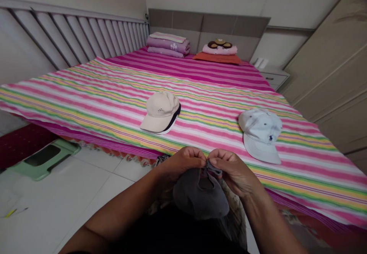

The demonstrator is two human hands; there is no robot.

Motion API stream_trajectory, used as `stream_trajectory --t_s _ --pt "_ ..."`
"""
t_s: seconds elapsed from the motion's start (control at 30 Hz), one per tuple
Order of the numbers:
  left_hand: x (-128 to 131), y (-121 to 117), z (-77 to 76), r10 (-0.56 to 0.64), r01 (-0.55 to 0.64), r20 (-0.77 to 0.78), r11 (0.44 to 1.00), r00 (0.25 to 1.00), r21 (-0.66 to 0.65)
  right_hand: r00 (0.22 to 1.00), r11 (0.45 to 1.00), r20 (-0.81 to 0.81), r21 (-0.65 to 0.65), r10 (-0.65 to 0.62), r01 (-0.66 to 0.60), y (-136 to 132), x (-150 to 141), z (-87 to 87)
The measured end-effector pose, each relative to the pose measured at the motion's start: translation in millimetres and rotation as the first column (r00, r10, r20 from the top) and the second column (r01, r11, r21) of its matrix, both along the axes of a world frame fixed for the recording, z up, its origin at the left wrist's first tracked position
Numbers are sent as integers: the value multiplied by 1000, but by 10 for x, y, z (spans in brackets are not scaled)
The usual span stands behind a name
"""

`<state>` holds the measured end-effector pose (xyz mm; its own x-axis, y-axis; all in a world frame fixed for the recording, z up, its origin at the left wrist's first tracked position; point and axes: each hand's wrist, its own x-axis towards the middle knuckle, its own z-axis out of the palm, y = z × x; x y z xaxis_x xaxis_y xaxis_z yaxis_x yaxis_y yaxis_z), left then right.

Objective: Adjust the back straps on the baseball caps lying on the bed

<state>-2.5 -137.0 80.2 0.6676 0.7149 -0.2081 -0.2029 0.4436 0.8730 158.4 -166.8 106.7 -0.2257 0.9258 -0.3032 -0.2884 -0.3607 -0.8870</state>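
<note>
Close to my body is a dark grey cap, its back opening turned up toward me. My left hand pinches the cap's back strap from the left. From the other side my right hand grips the same strap, and the fingertips of both hands nearly meet there. The strap's fastening is too small and dark to make out. On the bed ahead lies a beige cap stacked over a dark and a white one, with only their edges showing. A pale blue cap rests farther right, brim toward me.
A striped sheet covers the bed. Folded purple bedding and an orange pillow sit by the headboard. A green stool stands on the tiled floor at left; a white nightstand is at the far right.
</note>
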Motion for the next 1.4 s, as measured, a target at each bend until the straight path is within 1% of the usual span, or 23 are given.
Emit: stream_trajectory --t_s 0.13,0.4,0.53,0.77,0.93,1.17,1.27,1.4 --pt "-11 -9 10 -3 4 -28 1000 1000 21 995 999 88 31 -46 43 -16 19 0" --pt "-9 -20 43 -4 10 -85 998 996 70 978 988 210 148 5 -37 -28 93 38" --pt "-13 -16 43 -23 29 -84 997 996 67 976 979 219 199 -8 -36 -4 104 34" --pt "-50 -7 61 -90 91 -34 995 995 36 972 971 235 225 24 -79 10 136 28" --pt "-51 -11 79 -94 94 -27 996 995 2 955 958 297 269 12 -96 5 133 80" --pt "-52 -18 53 -122 123 -35 992 992 13 938 943 339 285 69 -173 -2 139 167" --pt "-56 -15 49 -124 125 -28 991 992 39 936 940 339 282 90 -193 12 142 152" --pt "-42 -10 43 -118 120 -44 992 992 44 955 942 286 295 73 -160 17 115 101"
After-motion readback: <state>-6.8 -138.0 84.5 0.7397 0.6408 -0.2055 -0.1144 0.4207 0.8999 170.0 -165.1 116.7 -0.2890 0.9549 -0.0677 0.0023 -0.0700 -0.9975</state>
